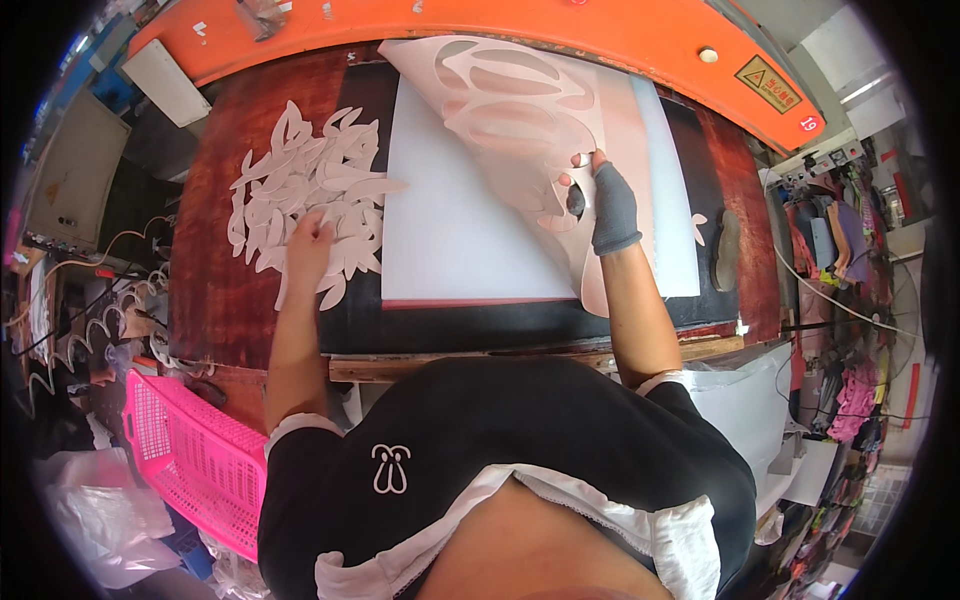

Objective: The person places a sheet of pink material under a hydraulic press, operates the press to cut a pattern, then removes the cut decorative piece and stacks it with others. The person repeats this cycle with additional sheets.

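My right hand (609, 205), in a grey fingerless glove, grips a thin pale pink sheet (520, 150) riddled with curved cut-out holes. The sheet is lifted and folded over diagonally, its fingertips-side showing through the holes. Beneath it lies a white cutting board (450, 240). At the left, my left hand (312, 243) rests at a heap of pale, curved cut pieces (285, 190). Its fingers are curled closed; whether a piece is between them is hidden. One long pointed piece (375, 187) juts from the heap over the board's left edge.
An orange machine beam (500, 18) spans the far side of the table (225, 320). Right of the board lie a small pale scrap (699, 226) and a dark oblong object (726, 250). A pink plastic basket (190, 450) stands at the lower left. Coiled cable (100, 330) hangs left.
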Demonstrator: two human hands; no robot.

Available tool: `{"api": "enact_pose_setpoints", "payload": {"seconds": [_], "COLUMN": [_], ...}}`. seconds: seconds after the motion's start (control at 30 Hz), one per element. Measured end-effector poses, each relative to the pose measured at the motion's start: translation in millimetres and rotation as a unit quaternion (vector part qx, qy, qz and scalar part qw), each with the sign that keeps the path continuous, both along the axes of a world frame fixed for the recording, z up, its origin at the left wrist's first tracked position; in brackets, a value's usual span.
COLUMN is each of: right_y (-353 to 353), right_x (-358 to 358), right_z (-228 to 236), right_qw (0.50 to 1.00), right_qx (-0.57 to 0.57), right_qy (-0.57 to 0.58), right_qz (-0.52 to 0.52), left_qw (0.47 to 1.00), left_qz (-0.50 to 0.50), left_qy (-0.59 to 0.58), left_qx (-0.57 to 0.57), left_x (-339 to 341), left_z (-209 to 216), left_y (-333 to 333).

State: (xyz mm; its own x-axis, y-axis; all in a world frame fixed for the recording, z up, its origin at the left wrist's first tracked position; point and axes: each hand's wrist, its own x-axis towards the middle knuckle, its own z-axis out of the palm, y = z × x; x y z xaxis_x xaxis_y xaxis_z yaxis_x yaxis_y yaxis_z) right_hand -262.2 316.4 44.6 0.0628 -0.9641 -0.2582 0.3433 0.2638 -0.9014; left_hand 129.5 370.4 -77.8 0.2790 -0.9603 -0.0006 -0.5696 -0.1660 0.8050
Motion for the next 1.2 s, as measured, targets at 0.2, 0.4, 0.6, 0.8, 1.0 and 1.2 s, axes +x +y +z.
{"api": "enact_pose_setpoints", "payload": {"seconds": [0.2,0.4,0.6,0.8,1.0,1.2], "right_y": [3.3,13.4,14.1,19.7,47.7,63.1], "right_x": [15.9,18.7,-0.7,37.4,67.5,74.9], "right_z": [-0.1,-9.4,-17.6,-8.4,-17.2,-52.9], "right_qw": [1.0,0.999,0.998,0.998,0.978,0.813], "right_qx": [0.021,0.021,-0.021,0.035,-0.085,-0.285], "right_qy": [0.001,-0.008,0.014,-0.006,-0.019,0.498], "right_qz": [0.012,-0.025,-0.065,-0.054,0.188,0.097], "left_qw": [0.975,0.742,0.865,0.729,0.716,0.849], "left_qz": [-0.031,-0.159,-0.178,-0.093,-0.205,-0.025], "left_qy": [-0.121,0.603,0.469,0.666,0.646,0.526], "left_qx": [-0.186,0.243,0.004,0.128,0.168,0.041], "left_x": [-56.6,-186.1,-186.8,-170.3,-180.7,-208.8], "left_z": [7.5,17.1,30.8,44.5,30.6,30.2], "left_y": [-24.6,-66.3,-53.7,-40.8,-50.4,-39.2]}}
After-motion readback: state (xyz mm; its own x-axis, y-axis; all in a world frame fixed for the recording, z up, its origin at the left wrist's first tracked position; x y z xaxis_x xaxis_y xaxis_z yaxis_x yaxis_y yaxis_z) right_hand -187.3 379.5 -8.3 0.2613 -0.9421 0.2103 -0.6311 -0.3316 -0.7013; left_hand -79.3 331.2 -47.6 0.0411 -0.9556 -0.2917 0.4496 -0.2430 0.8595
